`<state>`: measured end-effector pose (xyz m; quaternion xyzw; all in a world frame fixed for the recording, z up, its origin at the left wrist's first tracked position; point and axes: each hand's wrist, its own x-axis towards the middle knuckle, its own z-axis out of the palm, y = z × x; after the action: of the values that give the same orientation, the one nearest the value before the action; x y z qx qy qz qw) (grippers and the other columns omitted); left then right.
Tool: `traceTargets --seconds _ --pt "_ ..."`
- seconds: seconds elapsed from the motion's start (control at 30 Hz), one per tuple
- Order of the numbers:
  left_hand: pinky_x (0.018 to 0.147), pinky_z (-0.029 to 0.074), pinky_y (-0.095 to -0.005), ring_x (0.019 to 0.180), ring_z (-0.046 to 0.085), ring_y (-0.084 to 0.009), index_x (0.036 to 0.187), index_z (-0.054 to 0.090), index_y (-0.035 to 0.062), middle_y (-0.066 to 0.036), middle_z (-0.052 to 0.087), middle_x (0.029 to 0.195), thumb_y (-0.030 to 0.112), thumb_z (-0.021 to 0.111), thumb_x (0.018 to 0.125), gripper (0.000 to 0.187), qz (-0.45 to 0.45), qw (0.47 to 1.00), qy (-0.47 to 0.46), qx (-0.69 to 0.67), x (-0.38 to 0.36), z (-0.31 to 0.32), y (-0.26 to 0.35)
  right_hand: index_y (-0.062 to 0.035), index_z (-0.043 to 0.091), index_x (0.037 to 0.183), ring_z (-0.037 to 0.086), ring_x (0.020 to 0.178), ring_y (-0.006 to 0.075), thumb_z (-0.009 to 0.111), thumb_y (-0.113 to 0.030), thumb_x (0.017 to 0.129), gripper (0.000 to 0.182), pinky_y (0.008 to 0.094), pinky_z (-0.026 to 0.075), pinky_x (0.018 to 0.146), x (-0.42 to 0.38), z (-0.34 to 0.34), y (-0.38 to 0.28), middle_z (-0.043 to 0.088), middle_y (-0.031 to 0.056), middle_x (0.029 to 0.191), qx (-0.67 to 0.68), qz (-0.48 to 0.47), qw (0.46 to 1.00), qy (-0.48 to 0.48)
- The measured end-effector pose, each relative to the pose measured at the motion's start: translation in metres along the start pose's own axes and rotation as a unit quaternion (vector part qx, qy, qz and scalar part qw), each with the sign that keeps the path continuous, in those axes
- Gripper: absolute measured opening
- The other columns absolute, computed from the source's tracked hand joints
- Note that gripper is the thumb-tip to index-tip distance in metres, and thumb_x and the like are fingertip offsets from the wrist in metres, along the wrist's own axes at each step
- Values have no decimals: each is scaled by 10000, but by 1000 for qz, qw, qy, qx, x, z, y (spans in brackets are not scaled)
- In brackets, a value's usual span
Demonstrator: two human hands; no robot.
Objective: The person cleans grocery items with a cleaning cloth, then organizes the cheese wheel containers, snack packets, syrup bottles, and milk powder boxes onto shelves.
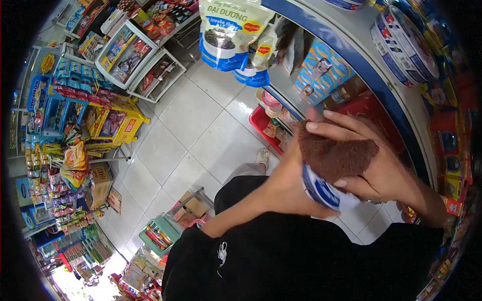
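A brown cloth (pixel 339 153) is gripped in my right hand (pixel 384 168), which presses it over a blue and white container (pixel 324 193). Underneath, my left hand (pixel 288 175) is wrapped round the container's side. Both hands are close together in front of my chest, at the right of the view. The cloth covers much of the container, so its lid or top is hidden. Part of my left hand is slightly blurred.
A glass-fronted display case with a blue edge (pixel 361 40) runs beside my hands. Blue and white round tins (pixel 404 47) stand on it. Hanging bags (pixel 233 30), a red basket (pixel 261 125), snack racks (pixel 90 110) and a green basket (pixel 160 233) surround the tiled floor (pixel 186 130).
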<state>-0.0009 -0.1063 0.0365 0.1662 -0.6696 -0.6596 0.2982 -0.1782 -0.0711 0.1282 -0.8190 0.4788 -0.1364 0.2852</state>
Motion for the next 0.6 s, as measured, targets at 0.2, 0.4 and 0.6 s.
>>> traceTargets --seconds 0.2,0.4,0.6 --pt "1005 278 -355 1208 359 -290 1383 23 20 -182 301 1303 141 866 351 1338 6 997 72 -21 -15 -19 14 17 467 1154 431 1159 243 515 -174 827 381 378 324 962 3 8 -1 428 169 1262 216 223 950 16" --pt "981 295 -396 1204 345 -315 1361 170 63 -189 317 1289 218 872 349 1242 206 967 130 -77 -11 -27 8 45 391 1217 472 1097 192 528 -282 796 550 339 347 949 -8 9 -4 480 156 1194 524 235 813 95" --pt "983 220 -467 1222 247 -377 1300 313 58 -175 321 1307 400 849 365 1131 241 968 40 55 7 -12 -4 49 348 1256 473 1111 240 505 -369 743 680 347 339 970 -3 6 -9 445 199 1231 690 230 671 144"
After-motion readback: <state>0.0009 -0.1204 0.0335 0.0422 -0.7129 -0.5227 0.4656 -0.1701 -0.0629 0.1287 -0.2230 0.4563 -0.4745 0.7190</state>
